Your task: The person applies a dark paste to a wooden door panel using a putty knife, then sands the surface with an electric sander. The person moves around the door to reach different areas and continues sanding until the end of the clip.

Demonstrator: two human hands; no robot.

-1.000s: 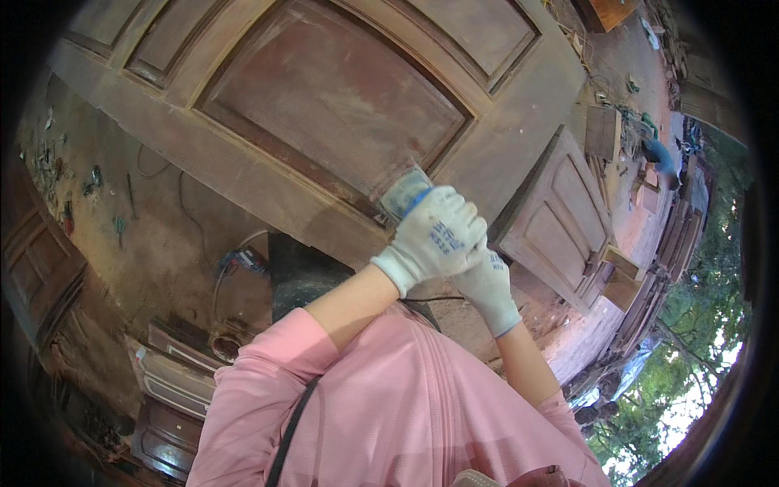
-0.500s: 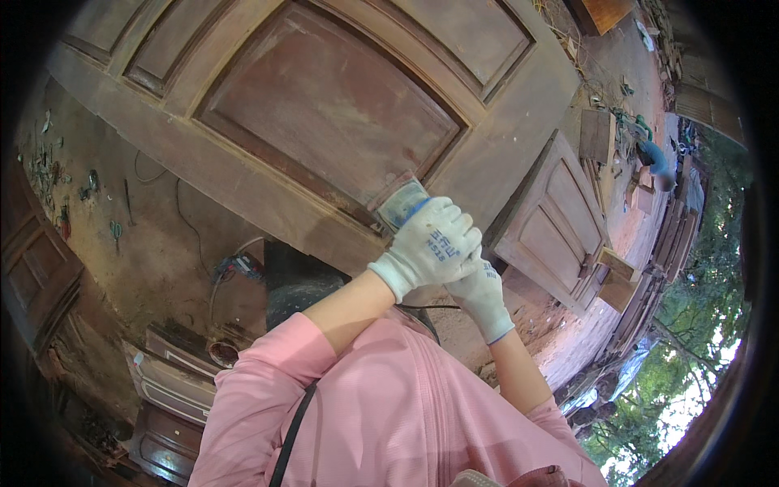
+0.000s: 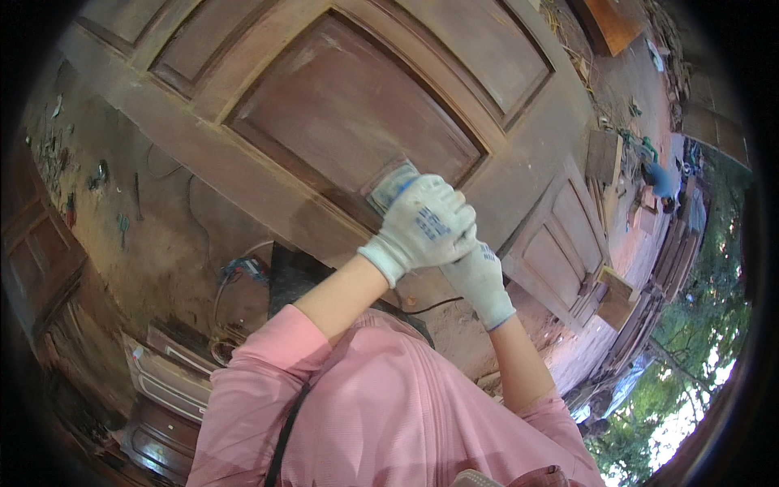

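A large brown wooden door (image 3: pixel 349 105) with recessed panels lies before me. My left hand (image 3: pixel 426 223), in a white work glove, is closed around the top of a sander (image 3: pixel 389 188) with a grey rectangular pad and a bit of blue. The pad rests at the near edge of the middle panel, by its moulding. My right hand (image 3: pixel 480 284), gloved the same way, is closed just behind the left. Its fingers are partly covered, and it seems to grip the sander's rear end. A black cable (image 3: pixel 438 307) shows below my hands.
Another panelled door (image 3: pixel 556 235) leans at the right. A blue power tool (image 3: pixel 243 268) with a cable lies on the dirt floor at the left, with green scissors (image 3: pixel 122 227) farther off. More doors (image 3: pixel 162 442) stand lower left. A person (image 3: pixel 661 178) bends over at the far right.
Both hands and the sander have moved slightly left and away from me over the panel. The view has shifted a little, so the door sits farther right and lower.
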